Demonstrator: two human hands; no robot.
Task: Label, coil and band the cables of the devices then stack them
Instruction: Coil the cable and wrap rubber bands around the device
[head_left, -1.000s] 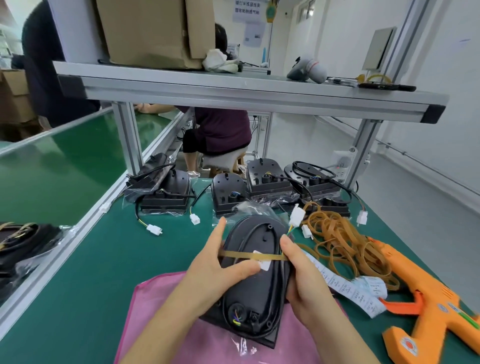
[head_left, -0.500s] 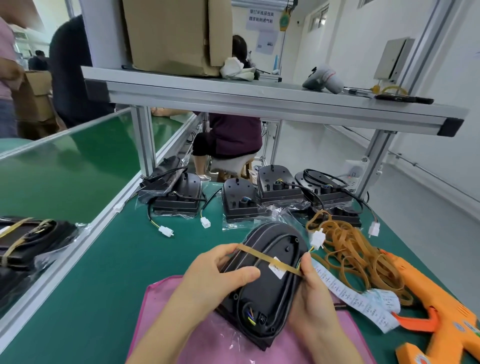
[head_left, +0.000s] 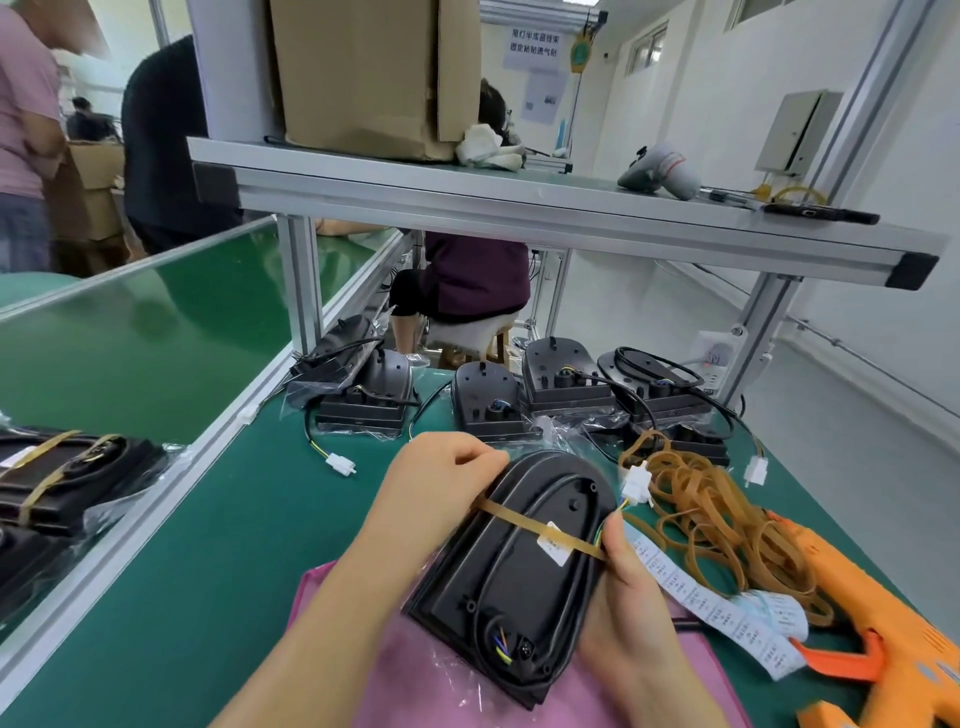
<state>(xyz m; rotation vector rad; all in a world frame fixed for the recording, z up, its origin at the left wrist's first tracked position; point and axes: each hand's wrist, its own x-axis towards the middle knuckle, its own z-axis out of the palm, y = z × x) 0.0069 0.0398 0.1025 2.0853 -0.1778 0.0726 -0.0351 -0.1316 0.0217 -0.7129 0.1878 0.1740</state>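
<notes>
A black device (head_left: 519, 571) lies back-up over a pink mat (head_left: 395, 686), its cable coiled along the rim. A tan rubber band (head_left: 524, 525) runs slantwise across it, over a small white label (head_left: 553, 548). My left hand (head_left: 441, 493) grips the device's upper left edge, fingers curled at the band's end. My right hand (head_left: 628, 587) holds the right edge and pinches the band there. The white cable connector (head_left: 638, 486) sticks out above my right thumb.
A pile of rubber bands (head_left: 717, 519), a strip of labels (head_left: 727, 613) and an orange label gun (head_left: 893, 639) lie to the right. Several unbanded devices (head_left: 488, 405) with loose cables sit at the back. Banded devices (head_left: 62, 478) are stacked far left. A shelf (head_left: 519, 208) spans overhead.
The band has tilted from level to slanted, its left end pulled up toward the device's top. My left hand moved up along the edge and curled; the device tilted right.
</notes>
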